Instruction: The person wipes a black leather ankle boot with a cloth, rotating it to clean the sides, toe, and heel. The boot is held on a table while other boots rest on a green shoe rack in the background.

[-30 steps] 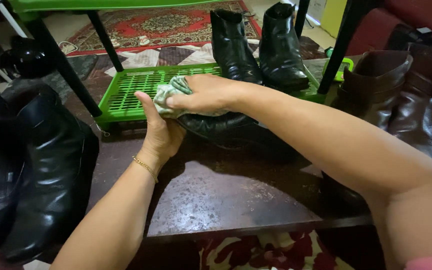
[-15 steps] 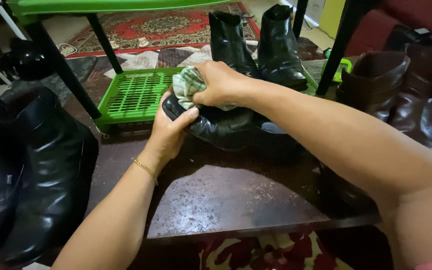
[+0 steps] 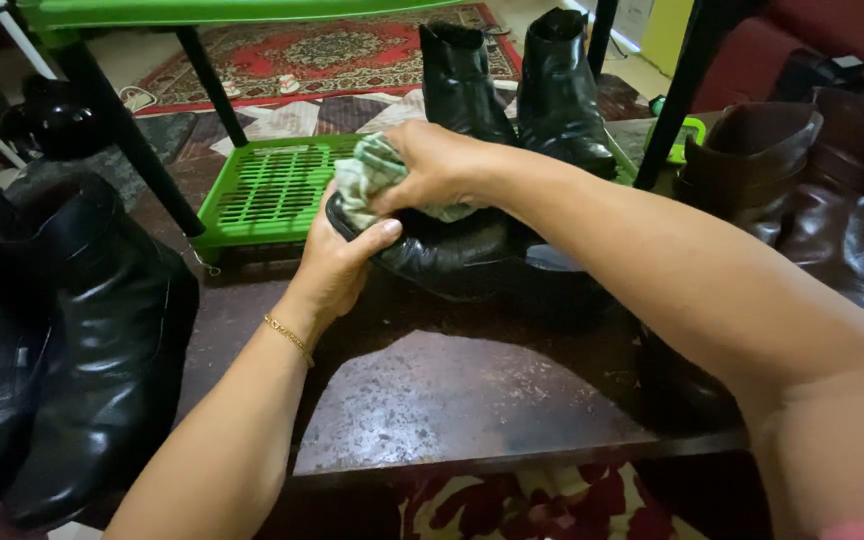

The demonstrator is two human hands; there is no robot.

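Since the earlier frames, both hands have shifted slightly toward 12 o'clock along with the black shoe (image 3: 452, 255), and the right hand with its cloth has moved from the shoe's toe up onto its upper surface.

Right hand (image 3: 442, 165): fingers curled closed around a bunched pale green cloth (image 3: 367, 180). The cloth is pressed against the top of the black shoe, at the shoe's 11 o'clock end. The forearm enters from 4 o'clock and crosses over the rear part of the shoe.

Left hand (image 3: 337, 265): cupped around the toe end of the black shoe, thumb lying along its near side, the other fingers hidden behind the toe. A thin gold bracelet (image 3: 287, 335) sits at the wrist. The forearm enters from 7 o'clock.

The black shoe lies at the centre of the view, on its side or tilted, on a dark worn tabletop (image 3: 452, 400); whether its sole touches the surface cannot be told.

Surroundings:
- At 12 o'clock, a pair of black ankle boots (image 3: 512, 85) stands upright, just behind the hands.
- At 11 o'clock, a green slatted rack shelf (image 3: 267, 185) sits just beside the left hand.
- At 9 o'clock, a black boot (image 3: 102, 340) lies on the table edge, well apart from the hands.
- At 3 o'clock, a brown boot (image 3: 782, 180) stands upright.
- At 12 o'clock, farther off, a red patterned rug (image 3: 322, 50) covers the floor.
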